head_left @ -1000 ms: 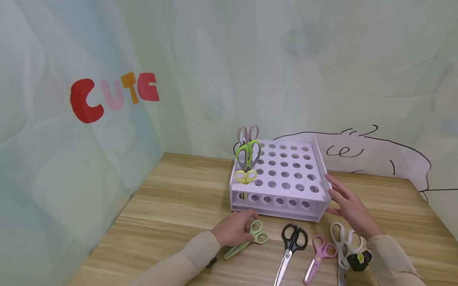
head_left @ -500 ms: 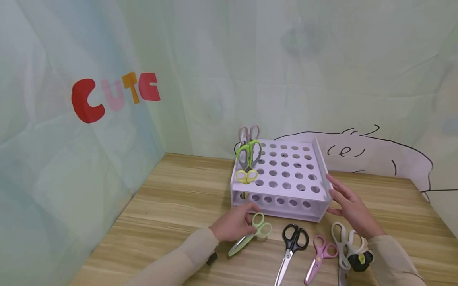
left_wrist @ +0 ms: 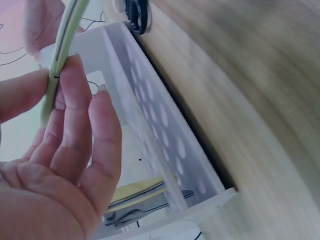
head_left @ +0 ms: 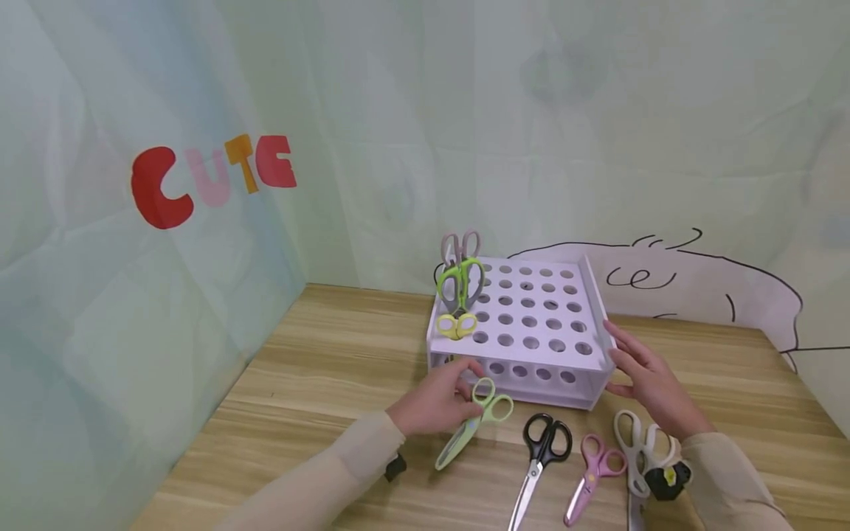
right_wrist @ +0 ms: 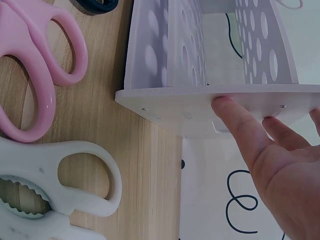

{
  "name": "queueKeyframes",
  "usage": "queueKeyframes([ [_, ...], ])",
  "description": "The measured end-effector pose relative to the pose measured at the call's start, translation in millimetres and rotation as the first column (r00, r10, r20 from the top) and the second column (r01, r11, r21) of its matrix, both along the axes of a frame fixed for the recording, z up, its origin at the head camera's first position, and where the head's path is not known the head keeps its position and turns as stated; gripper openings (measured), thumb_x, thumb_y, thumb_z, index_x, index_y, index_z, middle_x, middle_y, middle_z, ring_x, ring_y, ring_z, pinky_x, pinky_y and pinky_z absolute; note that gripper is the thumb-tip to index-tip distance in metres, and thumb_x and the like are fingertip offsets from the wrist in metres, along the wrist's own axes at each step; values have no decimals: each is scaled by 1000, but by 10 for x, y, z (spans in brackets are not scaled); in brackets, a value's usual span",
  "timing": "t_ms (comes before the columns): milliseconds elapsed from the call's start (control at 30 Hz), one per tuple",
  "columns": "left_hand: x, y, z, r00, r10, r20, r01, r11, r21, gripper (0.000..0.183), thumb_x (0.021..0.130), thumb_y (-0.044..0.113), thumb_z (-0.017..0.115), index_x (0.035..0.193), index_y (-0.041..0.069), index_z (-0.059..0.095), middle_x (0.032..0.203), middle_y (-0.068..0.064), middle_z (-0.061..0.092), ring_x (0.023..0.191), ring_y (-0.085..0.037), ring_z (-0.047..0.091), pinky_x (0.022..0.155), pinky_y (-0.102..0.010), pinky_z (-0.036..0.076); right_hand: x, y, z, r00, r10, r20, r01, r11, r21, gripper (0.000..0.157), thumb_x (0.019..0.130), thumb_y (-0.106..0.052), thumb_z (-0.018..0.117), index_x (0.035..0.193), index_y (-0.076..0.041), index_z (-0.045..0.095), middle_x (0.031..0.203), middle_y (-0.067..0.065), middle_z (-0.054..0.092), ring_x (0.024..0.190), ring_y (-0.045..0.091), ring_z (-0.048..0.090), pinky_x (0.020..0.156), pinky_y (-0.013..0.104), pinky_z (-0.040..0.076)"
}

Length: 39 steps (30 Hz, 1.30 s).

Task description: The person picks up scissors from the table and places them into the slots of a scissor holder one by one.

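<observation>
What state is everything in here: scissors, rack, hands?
Left hand: pinching the light green scissors
Light green scissors: closed, held
Right hand: touching the rack's side
Rack: standing on table
Black scissors: closed, lying flat
Pink scissors: closed, lying flat
White scissors: lying flat, blade state unclear
Yellow scissors: upright in rack
Green-and-gray scissors: upright in rack
Mauve scissors: upright in rack

Soft, even light across the bench (head_left: 345, 346), shadows faint, head view crisp; over in the left wrist view, it's hazy, washed out at left, bench grain smeared, dark shadow hugging the perforated rack (head_left: 516, 310)!
</observation>
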<state>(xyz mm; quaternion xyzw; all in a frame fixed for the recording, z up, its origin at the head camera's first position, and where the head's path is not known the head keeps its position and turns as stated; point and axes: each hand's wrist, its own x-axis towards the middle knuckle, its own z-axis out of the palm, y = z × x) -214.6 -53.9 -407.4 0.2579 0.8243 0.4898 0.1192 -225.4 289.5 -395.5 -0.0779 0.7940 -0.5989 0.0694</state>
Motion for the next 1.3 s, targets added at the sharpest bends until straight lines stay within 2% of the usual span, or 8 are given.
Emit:
queueKeyframes([
  [200,-6,22,72,1000,-11,6,10,998,67,36,87,-7,69,117,-3,49,72,-2,64,60,-10,59,54,-21,51,-17,10,-11,1000,0,2,0,1000,-3,62,107,-38,42,160,-20,14,161,24,14,124,18,46,90,35,55],
  [400,-41,40,148,998,1,59,-10,988,151,37,87,-10,66,116,-2,45,78,-7,67,63,-17,65,60,-34,58,-15,7,-16,1000,-2,12,2,1000,-9,63,107,-39,42,160,-21,14,161,24,13,131,29,41,90,35,55],
  [467,-56,53,189,998,5,59,-16,982,189,38,87,-11,65,117,-1,43,80,-9,67,64,-18,66,62,-37,59,-14,10,-16,1000,-2,10,2,1000,-11,63,107,-39,42,160,-21,14,161,25,13,129,27,42,90,35,55],
  [633,-96,69,312,1000,11,-19,-6,973,230,46,87,-11,65,129,-2,47,80,-8,65,65,-19,66,65,-44,60,-2,8,-14,1000,0,-6,0,1000,-29,63,106,-38,43,160,-20,16,160,26,15,117,8,49,89,34,55],
  [767,-133,59,401,998,17,-63,-1,968,252,47,87,-10,65,130,-1,51,81,-9,63,65,-20,66,65,-44,60,1,3,-23,1000,5,-16,-6,999,-44,62,107,-36,43,159,-18,16,159,27,15,113,1,49,89,34,55],
  [933,-181,59,498,993,38,-107,-11,970,245,42,87,-11,64,127,-2,54,84,-10,60,63,-22,64,61,-33,60,-2,4,-23,1000,0,-6,0,1000,-31,62,107,-38,43,160,-20,16,160,26,15,122,14,47,90,35,55],
  [1100,-215,68,591,993,59,-106,-35,976,215,38,89,-8,64,125,-1,54,87,-12,59,67,-24,64,62,-32,59,-6,4,-25,1000,-6,4,6,1000,-11,63,106,-40,43,160,-21,16,160,25,13,132,33,39,89,35,55],
  [1300,-279,82,674,985,92,-146,-64,980,187,37,89,-6,64,123,3,55,89,-9,58,67,-24,63,58,-28,56,-6,-11,-23,1000,-7,4,7,1000,-12,62,107,-39,42,160,-21,16,161,25,12,135,41,34,90,35,55],
])
